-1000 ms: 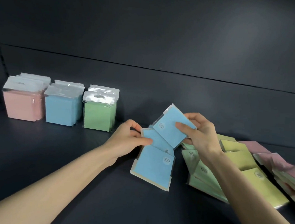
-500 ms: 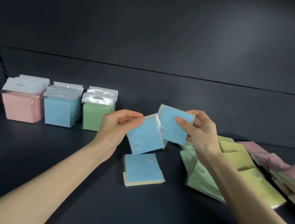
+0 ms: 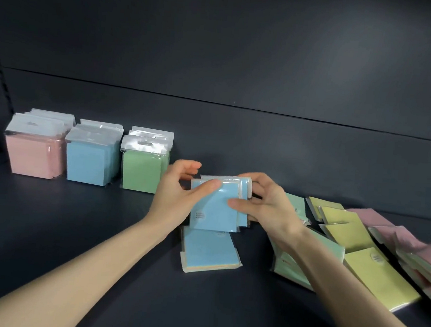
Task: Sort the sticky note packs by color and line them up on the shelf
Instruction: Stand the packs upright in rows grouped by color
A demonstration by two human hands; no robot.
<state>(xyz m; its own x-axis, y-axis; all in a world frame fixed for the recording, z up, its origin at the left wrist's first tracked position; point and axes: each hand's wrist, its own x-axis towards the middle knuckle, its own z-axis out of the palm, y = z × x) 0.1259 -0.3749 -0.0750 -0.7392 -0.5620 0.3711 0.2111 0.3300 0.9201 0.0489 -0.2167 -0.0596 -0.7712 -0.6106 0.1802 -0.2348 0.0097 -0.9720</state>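
Observation:
Two blue sticky note packs (image 3: pixel 215 207) are pressed together, one behind the other, held upright above the shelf. My left hand (image 3: pixel 178 194) grips their left edge, thumb across the front. My right hand (image 3: pixel 268 207) grips the right edge, thumb on the front face. A third blue pack (image 3: pixel 209 251) lies flat on the dark shelf (image 3: pixel 99 231) just below them. At the back left stand three upright rows: pink packs (image 3: pixel 34 156), blue packs (image 3: pixel 90 163) and green packs (image 3: pixel 142 171).
Loose packs lie scattered at the right: light green packs (image 3: pixel 291 271) under my right forearm, yellow packs (image 3: pixel 371 273) beside them, and pink packs (image 3: pixel 410 245) at the far right edge. The shelf's dark back wall (image 3: pixel 237 144) rises behind everything.
My hands have brought their two separate blue packs together into one stack. The third blue pack stays flat on the shelf.

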